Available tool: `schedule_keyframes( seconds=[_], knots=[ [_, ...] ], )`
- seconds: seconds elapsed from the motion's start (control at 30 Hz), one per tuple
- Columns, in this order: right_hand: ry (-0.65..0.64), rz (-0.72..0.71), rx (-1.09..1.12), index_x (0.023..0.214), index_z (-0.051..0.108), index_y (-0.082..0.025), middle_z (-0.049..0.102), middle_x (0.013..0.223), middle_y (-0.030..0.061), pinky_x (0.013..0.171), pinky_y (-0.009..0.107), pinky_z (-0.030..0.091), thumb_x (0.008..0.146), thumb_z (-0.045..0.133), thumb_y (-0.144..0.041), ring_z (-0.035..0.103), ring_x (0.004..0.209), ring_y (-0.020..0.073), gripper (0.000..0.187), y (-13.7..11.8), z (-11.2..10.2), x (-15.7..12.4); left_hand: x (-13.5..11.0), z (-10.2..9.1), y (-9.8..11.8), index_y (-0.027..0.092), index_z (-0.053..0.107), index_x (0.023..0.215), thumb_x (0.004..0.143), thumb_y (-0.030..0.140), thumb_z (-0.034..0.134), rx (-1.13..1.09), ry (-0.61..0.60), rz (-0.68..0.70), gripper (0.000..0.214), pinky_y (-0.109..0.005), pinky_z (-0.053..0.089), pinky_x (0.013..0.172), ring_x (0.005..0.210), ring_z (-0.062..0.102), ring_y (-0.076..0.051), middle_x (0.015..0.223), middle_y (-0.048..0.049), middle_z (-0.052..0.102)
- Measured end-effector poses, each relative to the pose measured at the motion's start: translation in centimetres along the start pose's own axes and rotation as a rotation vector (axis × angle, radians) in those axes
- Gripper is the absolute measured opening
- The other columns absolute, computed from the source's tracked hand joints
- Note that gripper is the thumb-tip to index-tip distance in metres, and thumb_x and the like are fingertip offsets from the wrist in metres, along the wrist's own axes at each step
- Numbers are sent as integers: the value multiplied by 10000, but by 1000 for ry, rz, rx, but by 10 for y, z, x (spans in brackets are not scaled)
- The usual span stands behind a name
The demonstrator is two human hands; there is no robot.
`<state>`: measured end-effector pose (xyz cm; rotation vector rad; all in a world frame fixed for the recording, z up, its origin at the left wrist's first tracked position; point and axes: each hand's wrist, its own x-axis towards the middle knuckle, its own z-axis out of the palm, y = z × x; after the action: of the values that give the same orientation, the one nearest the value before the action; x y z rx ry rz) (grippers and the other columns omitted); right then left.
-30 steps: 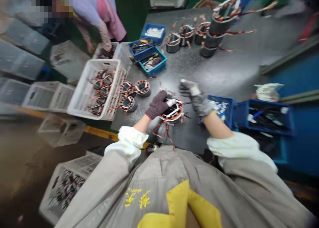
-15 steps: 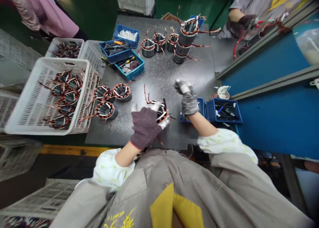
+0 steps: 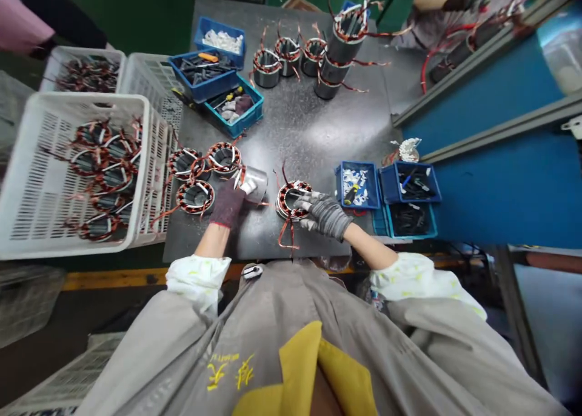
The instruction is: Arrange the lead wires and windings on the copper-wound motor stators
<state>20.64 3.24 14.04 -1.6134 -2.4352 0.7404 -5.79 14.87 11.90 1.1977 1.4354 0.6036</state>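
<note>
My left hand (image 3: 228,205), in a maroon glove with pale fingertips, is closed on a motor stator (image 3: 257,184) tipped on its side, its smooth metal wall facing right. Wound with copper and white-sleeved wire, a second stator (image 3: 282,207) stands upright on the dark table in front of me. At its right rim is my right hand (image 3: 326,214), in a grey striped glove, with fingers over the opening and thumb at the outer side. Close beyond my left hand are more upright stators (image 3: 195,196), their copper leads trailing left.
A white crate (image 3: 142,179) of stators stands left of the table (image 3: 300,134). Blue bins (image 3: 359,205) of small white and black parts lie at right, others at back left. Stacked stators (image 3: 334,70) rise at the back. A co-worker's gloved hand (image 3: 464,0) works beyond the blue panel (image 3: 491,191).
My left hand has moved left off the front stator and now holds a tipped one. My right hand has come down and left from beside the blue bin onto the front stator.
</note>
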Motion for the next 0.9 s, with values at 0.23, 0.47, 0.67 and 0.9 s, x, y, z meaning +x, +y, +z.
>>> schedule_keyframes(
  seconds=[0.23,0.47,0.67,0.9],
  knots=[
    [-166,73,-193,1106,799,-87,760,1122,222,989,523,512,952,613,-296,683,1083,377,319,2,-3,21,-29,2,-20,95,705,1196,884,313,662,946,-65,105,383,-682,377,1100,1319,569,-497,1289,-271,704],
    [-8,56,-98,1056,820,-190,788,1133,113,1026,409,519,907,624,-222,684,1097,278,248,18,2,9,-27,59,50,232,689,1316,916,262,651,983,-611,452,402,-294,535,925,1095,727,-236,1225,-63,780],
    [329,146,-76,999,805,-182,776,1113,148,1060,498,541,937,565,-247,677,1163,318,257,33,0,-42,-29,91,67,164,731,1209,963,160,537,1162,-731,576,313,-417,544,925,1093,751,-331,1114,-178,786],
    [272,66,-51,1144,798,-207,767,1198,125,1059,473,535,989,554,-301,672,1177,298,304,14,-3,-43,-22,67,58,171,683,1212,936,272,634,725,-557,345,298,-315,565,730,785,723,-192,1002,-89,775]
  ],
)
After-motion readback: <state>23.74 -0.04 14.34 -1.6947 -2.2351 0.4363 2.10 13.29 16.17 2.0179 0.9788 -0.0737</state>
